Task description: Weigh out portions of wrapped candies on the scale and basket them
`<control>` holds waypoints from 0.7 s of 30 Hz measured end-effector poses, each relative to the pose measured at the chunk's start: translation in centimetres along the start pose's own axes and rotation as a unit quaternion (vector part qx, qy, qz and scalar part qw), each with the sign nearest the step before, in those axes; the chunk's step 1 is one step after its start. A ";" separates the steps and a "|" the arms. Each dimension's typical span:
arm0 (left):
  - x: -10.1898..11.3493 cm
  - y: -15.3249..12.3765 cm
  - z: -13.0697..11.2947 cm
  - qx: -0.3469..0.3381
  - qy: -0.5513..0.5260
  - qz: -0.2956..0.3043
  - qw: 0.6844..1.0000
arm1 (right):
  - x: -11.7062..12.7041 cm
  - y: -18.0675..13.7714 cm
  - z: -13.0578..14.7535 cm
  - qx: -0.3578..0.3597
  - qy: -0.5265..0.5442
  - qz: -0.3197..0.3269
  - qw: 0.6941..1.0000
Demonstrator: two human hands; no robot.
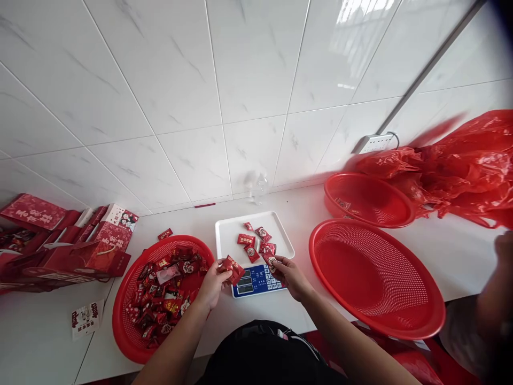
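Nearest the camera was the front of a black garment (pixel 272 355), with both forearms reaching forward over a white table (pixel 40 331). The left hand (pixel 214 283) grasped a shiny red packet (pixel 233 270) between thumb and fingers; whether it held just one could not be told. The right hand (pixel 293 278) pinched a dark-red packet (pixel 271 262) with a pale round mark on it. Between the two hands showed the blue panel (pixel 253 282) of a scale, with displays on its left and keys on its right.

Beside the left forearm stood a red mesh basket (pixel 117 313), holding a loose heap of small wrapped packets (pixel 154 310) — mostly red, one of them pale pink. A printed card (pixel 87 319) lay to its left. On the right stood a large red basket (pixel 438 315), and at that edge of view came a blurred arm (pixel 491 299) of another person.

Farther off, several red packets (pixel 246 239) lay scattered on the scale's white tray (pixel 225 230). Red printed boxes (pixel 80 254) stood at far left; at right, a smaller red basket (pixel 409 214) sat near crumpled red plastic bags (pixel 473 166). Behind them was a power strip (pixel 375 143) — and then the tiled wall (pixel 256 69).
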State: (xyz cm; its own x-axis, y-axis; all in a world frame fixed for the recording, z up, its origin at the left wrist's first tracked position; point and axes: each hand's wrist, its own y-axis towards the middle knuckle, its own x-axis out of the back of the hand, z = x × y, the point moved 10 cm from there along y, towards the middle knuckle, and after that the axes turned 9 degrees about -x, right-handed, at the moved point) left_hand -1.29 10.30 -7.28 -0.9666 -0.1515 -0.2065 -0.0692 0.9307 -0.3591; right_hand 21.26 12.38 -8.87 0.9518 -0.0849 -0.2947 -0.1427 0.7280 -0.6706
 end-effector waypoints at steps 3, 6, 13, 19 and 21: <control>0.0 0.4 0.5 0.013 -0.020 -0.008 1.000 | -0.9 -0.1 -0.1 -0.007 -0.011 0.009 1.000; -0.6 1.4 0.0 0.016 -0.023 -0.018 0.999 | -1.3 -0.4 -0.4 -0.022 -0.009 0.007 1.000; -3.4 2.3 -0.8 0.078 0.051 -0.019 0.996 | -0.6 -0.8 -0.5 -0.014 -0.004 0.011 1.000; -7.3 -1.3 1.7 0.088 0.082 0.152 0.981 | -3.2 -2.5 -0.4 0.009 -0.039 0.081 0.996; -8.0 -2.4 2.7 0.097 0.033 0.164 0.981 | -5.1 -3.0 -1.1 0.011 -0.073 0.120 0.990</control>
State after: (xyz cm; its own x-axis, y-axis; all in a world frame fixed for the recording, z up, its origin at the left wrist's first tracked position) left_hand 7.29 8.35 -7.20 -0.9432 0.1733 -0.2836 0.2907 0.8438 -0.4511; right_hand 16.50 9.85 -6.06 0.9207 0.1905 -0.3405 -0.3649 0.7295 -0.5785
